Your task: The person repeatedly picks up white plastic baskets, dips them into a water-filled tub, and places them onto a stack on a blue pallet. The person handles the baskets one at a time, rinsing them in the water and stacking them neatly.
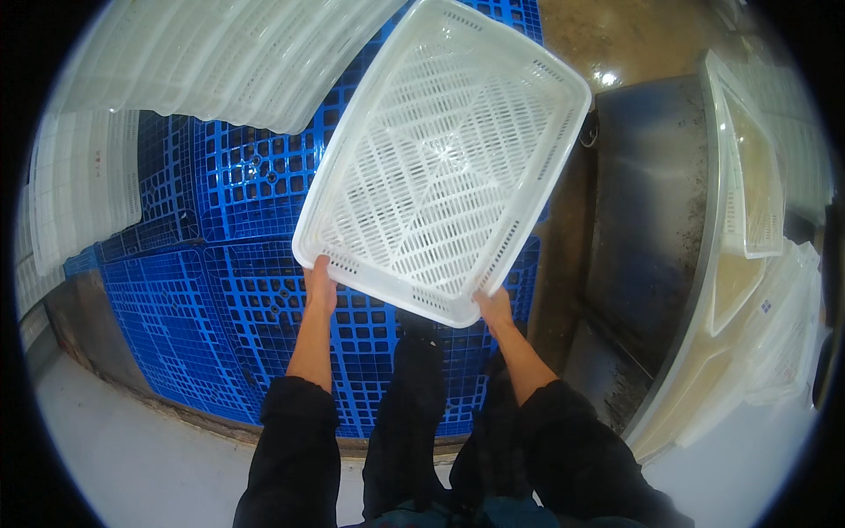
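Note:
A white slotted plastic basket, shallow and rectangular, is held out in front of me above the blue pallets, tilted so that its inside faces me. My left hand grips the near left corner of the rim, thumb on top. On the near right corner, my right hand is closed around the rim. Fingers of both hands are mostly hidden beneath the basket. Nothing lies inside it.
Blue grid pallets cover the floor under the basket. Nested white baskets stand at the far left, with another white stack nearer. On the right is a metal table bearing more white baskets. Wet brown floor shows beyond.

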### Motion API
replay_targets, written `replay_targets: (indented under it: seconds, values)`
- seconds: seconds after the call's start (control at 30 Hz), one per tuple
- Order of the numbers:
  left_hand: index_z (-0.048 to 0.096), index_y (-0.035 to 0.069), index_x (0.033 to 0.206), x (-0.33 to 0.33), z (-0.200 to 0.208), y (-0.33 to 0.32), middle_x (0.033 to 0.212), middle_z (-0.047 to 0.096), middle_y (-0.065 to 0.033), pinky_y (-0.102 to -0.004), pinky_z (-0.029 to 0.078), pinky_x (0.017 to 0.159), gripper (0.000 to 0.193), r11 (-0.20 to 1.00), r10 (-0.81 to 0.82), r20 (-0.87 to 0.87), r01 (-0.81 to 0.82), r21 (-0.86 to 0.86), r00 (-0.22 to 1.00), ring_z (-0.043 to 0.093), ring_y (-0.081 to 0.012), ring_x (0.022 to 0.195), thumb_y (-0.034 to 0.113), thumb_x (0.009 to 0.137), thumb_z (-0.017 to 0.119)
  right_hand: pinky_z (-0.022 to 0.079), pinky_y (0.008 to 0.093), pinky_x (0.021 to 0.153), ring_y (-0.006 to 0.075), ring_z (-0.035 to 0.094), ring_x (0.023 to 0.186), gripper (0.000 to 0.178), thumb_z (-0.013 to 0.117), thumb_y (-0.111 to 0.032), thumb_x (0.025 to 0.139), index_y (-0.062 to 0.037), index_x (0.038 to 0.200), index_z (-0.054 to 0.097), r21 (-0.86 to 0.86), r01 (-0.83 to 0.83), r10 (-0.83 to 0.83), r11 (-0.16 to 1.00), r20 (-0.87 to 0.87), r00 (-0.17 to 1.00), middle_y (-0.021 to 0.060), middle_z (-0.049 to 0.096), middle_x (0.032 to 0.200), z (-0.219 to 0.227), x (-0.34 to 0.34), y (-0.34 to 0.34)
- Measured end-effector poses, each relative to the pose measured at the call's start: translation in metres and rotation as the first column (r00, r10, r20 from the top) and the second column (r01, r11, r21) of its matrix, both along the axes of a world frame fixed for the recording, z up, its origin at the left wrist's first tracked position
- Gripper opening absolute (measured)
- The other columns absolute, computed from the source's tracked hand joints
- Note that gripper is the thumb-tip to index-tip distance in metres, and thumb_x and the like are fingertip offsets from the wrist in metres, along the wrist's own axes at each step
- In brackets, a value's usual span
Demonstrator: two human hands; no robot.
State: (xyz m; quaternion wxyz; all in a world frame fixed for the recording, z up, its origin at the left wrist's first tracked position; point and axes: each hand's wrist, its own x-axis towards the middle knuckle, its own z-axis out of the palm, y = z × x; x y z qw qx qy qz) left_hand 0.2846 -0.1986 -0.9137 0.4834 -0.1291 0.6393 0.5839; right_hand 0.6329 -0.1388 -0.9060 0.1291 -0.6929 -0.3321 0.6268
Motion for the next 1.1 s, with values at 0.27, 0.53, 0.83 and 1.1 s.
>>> replay_targets:
  seconds: [0.27, 0.53, 0.83, 1.1]
  values:
    - [0.032, 0.008, 0.141, 0.004, -0.027, 0.013, 0.138, 0.043, -0.0130, -0.0432, 0.041, 0.101, 0.054, 0.990, -0.019, -0.023, 0.015, -0.141, 1.000, 0.045, -0.0301, 0.125, 0.013, 0.090, 0.051, 0.051, 0.0332, 0.079, 0.0219, 0.065, 0.092, 0.036, 0.062, -0.008, 0.082, 0.0037, 0.116, 0.060, 0.021, -0.033, 0.030, 0.999, 0.119, 0.992, 0.0141, 0.067, 0.105, -0.013, 0.002, 0.013]
    - [0.027, 0.007, 0.143, -0.005, 0.004, -0.062, 0.146, 0.035, -0.0185, -0.0509, 0.034, 0.108, 0.061, 0.925, -0.377, 0.090, 0.380, -0.013, 0.922, 0.036, -0.0337, 0.134, 0.037, 0.096, 0.051, 0.048, 0.0373, 0.090, 0.0267, 0.061, 0.105, 0.049, 0.068, -0.022, 0.082, -0.0002, 0.124, 0.055, 0.133, -0.259, 0.227, 0.957, 0.214, 0.950, 0.0165, 0.061, 0.117, 0.024, 0.028, -0.027]
    - [0.042, 0.011, 0.132, 0.060, 0.067, -0.199, 0.130, 0.053, -0.0139, -0.0446, 0.044, 0.096, 0.049, 0.652, -0.576, 0.306, 0.652, -0.387, 0.758, 0.054, -0.0308, 0.116, 0.040, 0.094, 0.054, 0.050, 0.0305, 0.082, 0.0179, 0.062, 0.092, 0.023, 0.059, -0.011, 0.089, -0.0038, 0.109, 0.065, 0.599, -0.044, -0.211, 0.800, 0.350, 0.913, 0.0106, 0.066, 0.100, 0.282, 0.236, -0.010]
    - [0.051, 0.011, 0.120, 0.176, 0.151, -0.191, 0.109, 0.062, -0.0092, -0.0369, 0.050, 0.079, 0.036, 0.537, -0.723, 0.199, 0.720, -0.440, 0.662, 0.062, -0.0233, 0.098, 0.036, 0.095, 0.053, 0.048, 0.0409, 0.086, 0.0341, 0.062, 0.098, 0.048, 0.063, -0.037, 0.085, 0.0013, 0.113, 0.059, 0.584, 0.109, -0.583, 0.804, 0.741, 0.332, 0.0225, 0.064, 0.103, 0.245, 0.650, -0.047]
